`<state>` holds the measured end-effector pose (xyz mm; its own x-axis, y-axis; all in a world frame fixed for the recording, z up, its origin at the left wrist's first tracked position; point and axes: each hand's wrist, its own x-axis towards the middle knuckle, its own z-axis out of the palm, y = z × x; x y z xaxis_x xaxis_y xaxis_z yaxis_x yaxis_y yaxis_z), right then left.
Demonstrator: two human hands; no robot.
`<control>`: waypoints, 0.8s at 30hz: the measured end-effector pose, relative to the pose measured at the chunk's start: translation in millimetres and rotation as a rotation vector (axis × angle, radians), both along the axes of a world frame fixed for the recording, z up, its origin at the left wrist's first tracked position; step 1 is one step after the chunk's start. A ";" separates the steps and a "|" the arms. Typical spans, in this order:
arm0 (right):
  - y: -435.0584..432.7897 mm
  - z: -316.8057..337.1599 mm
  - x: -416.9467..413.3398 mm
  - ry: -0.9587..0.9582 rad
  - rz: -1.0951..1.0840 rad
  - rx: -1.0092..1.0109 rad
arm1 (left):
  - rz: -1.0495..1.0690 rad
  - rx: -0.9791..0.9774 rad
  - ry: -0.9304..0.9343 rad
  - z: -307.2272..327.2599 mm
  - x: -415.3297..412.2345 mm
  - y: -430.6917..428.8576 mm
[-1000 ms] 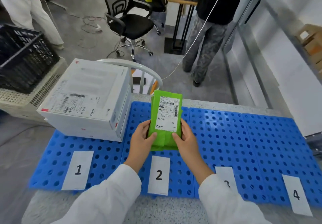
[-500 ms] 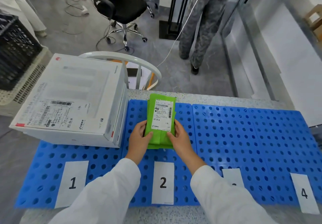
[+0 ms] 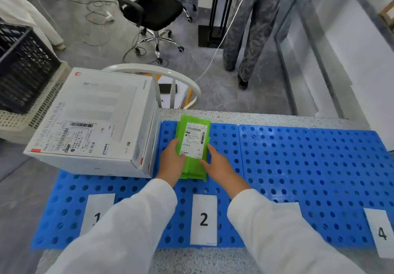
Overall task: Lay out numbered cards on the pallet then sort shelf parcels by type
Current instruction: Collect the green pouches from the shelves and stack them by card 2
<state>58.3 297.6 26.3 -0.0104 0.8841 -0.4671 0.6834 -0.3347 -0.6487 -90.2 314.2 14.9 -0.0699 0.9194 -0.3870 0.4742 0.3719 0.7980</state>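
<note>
The left hand [image 3: 173,159] and right hand [image 3: 216,163] grip the green parcel [image 3: 194,145] on the pallet [image 3: 309,167]; the left sleeve [image 3: 128,220] half-hides card 1 [image 3: 96,204].

Right of my right hand [image 3: 221,169], the blue pallet [image 3: 298,167] lies bare across the middle and right of the frame, with room to pass. At centre left the tall white box [image 3: 96,124] stands just beside my left hand [image 3: 171,160] and walls off that side. The green parcel [image 3: 194,145] fills the gap between my hands. Low in the frame, card 2 [image 3: 203,219] and card 4 [image 3: 381,233] lie flat.
</note>
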 end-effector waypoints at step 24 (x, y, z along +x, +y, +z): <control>-255.8 233.1 241.9 -0.643 -0.081 0.137 | -1.164 0.724 0.758 253.9 229.9 -158.7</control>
<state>300.2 41.8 259.4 0.3020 0.9222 -0.2414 0.9250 -0.3447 -0.1597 139.6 155.5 268.8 0.8178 0.5722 -0.0607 0.5754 -0.8129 0.0897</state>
